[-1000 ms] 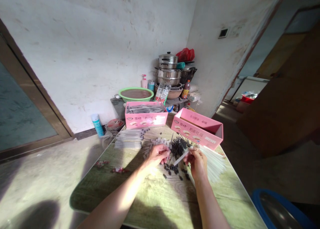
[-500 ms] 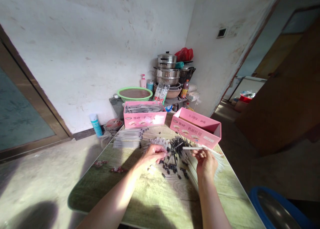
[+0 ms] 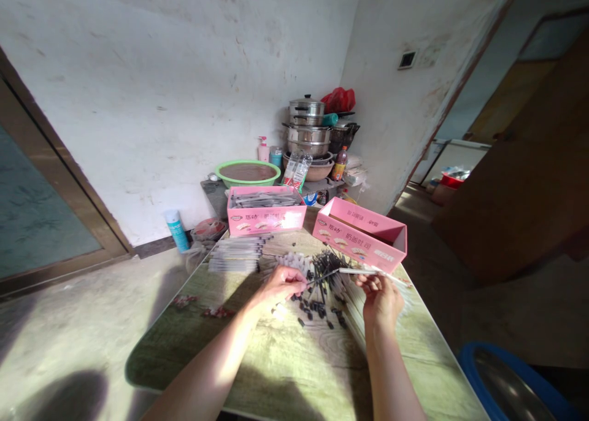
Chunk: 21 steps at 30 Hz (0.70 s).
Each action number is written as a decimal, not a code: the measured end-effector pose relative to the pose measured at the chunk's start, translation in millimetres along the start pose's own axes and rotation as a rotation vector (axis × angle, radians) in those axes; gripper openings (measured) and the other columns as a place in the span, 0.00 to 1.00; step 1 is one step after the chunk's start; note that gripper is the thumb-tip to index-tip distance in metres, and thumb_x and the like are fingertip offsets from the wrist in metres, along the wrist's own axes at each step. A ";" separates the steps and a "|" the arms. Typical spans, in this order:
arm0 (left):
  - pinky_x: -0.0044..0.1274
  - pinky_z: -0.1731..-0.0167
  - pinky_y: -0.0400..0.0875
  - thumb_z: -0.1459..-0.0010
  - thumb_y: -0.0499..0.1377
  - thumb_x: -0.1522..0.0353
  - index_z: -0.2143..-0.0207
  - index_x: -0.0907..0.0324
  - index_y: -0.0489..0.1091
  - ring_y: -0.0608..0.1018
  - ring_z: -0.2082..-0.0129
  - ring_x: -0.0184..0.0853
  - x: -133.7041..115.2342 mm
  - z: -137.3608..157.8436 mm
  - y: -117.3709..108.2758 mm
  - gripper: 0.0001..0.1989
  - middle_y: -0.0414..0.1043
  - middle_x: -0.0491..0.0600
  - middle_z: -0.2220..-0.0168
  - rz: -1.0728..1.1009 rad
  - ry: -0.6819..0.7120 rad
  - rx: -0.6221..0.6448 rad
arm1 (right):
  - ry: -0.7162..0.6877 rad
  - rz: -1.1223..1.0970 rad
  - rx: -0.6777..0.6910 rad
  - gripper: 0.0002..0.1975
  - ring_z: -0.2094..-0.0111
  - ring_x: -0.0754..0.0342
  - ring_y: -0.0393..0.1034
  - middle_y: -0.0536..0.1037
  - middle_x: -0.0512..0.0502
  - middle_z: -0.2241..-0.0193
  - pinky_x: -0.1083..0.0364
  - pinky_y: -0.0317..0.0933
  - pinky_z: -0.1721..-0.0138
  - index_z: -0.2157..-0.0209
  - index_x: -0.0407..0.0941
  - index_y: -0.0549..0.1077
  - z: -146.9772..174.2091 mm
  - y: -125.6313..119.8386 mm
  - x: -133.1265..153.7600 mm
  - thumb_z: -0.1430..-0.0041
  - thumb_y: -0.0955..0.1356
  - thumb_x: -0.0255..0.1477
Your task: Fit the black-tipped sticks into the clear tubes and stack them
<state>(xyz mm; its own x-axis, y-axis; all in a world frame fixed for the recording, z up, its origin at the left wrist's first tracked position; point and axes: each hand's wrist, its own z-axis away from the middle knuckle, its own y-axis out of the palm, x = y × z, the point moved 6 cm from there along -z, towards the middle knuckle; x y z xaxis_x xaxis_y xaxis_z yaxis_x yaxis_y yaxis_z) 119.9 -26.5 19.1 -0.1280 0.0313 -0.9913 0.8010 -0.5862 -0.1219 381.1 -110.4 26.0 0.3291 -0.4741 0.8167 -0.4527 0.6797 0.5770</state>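
My left hand is closed in a pinch on a thin dark stick that points up to the right. Its far tip appears to meet the left end of a slim white tube. That tube is pinched in the fingers of my right hand and lies nearly level. Just behind and below the stick is a heap of thin black sticks. Small black caps lie scattered on the table in front of it. A pile of whitish small pieces sits behind my left hand.
More pale tubes lie beside my right wrist. Filled tubes are stacked on the left. Two pink boxes stand at the back: the left box holds tubes, the right box is tilted. Behind are a green basin and pots.
The dark stick in my left hand has swung lower and toward the tube, so its tip now appears to meet the tube's left end. My right hand has shifted very slightly right.
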 end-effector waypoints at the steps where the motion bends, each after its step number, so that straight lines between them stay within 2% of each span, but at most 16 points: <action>1: 0.19 0.83 0.53 0.49 0.65 0.61 0.68 0.61 0.78 0.63 0.83 0.25 0.9 -0.2 -0.3 0.12 0.71 0.43 0.79 -0.011 -0.009 0.000 | -0.004 0.004 0.001 0.16 0.80 0.52 0.76 0.75 0.54 0.83 0.57 0.72 0.80 0.74 0.45 0.69 -0.4 -0.4 -0.1 0.55 0.77 0.35; 5: 0.19 0.83 0.53 0.49 0.66 0.59 0.66 0.61 0.79 0.63 0.83 0.25 5.7 -1.6 -0.7 0.14 0.72 0.43 0.79 -0.029 -0.026 0.013 | 0.006 0.007 0.024 0.16 0.81 0.52 0.76 0.74 0.55 0.84 0.57 0.72 0.80 0.74 0.45 0.69 1.9 2.4 -0.4 0.55 0.77 0.35; 8: 0.19 0.82 0.54 0.49 0.67 0.59 0.67 0.61 0.80 0.64 0.83 0.25 8.0 -3.5 -1.2 0.14 0.72 0.43 0.78 0.004 0.014 0.016 | 0.019 0.007 0.049 0.15 0.81 0.53 0.75 0.74 0.55 0.84 0.57 0.71 0.80 0.74 0.44 0.70 5.3 6.7 0.7 0.56 0.77 0.34; 13: 0.19 0.80 0.57 0.48 0.67 0.57 0.65 0.62 0.81 0.67 0.82 0.27 14.8 -8.2 -7.6 0.16 0.73 0.45 0.78 0.034 0.067 -0.051 | 0.054 0.056 0.026 0.12 0.83 0.53 0.74 0.78 0.50 0.82 0.57 0.70 0.83 0.76 0.44 0.71 5.4 6.4 2.0 0.60 0.76 0.33; 18: 0.20 0.79 0.60 0.46 0.65 0.59 0.66 0.61 0.82 0.70 0.80 0.29 20.3 -11.6 -16.8 0.14 0.74 0.45 0.79 -0.124 0.075 -0.116 | 0.071 0.095 0.016 0.09 0.86 0.54 0.71 0.77 0.51 0.84 0.57 0.66 0.86 0.78 0.44 0.71 5.8 6.4 2.1 0.61 0.73 0.31; 21: 0.20 0.75 0.65 0.45 0.65 0.63 0.67 0.59 0.83 0.75 0.77 0.31 18.3 -12.8 -21.8 0.10 0.78 0.45 0.76 -0.225 0.108 -0.159 | 0.074 0.099 0.009 0.09 0.87 0.54 0.70 0.76 0.50 0.85 0.58 0.64 0.88 0.79 0.44 0.71 7.3 7.3 2.6 0.62 0.73 0.31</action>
<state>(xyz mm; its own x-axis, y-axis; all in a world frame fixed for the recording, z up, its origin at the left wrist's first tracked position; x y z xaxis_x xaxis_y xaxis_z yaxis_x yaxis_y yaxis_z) 107.6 -2.8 3.0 -0.2569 0.2374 -0.9368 0.8422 -0.4204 -0.3375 372.6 -110.7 32.4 0.3423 -0.3617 0.8672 -0.4937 0.7161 0.4935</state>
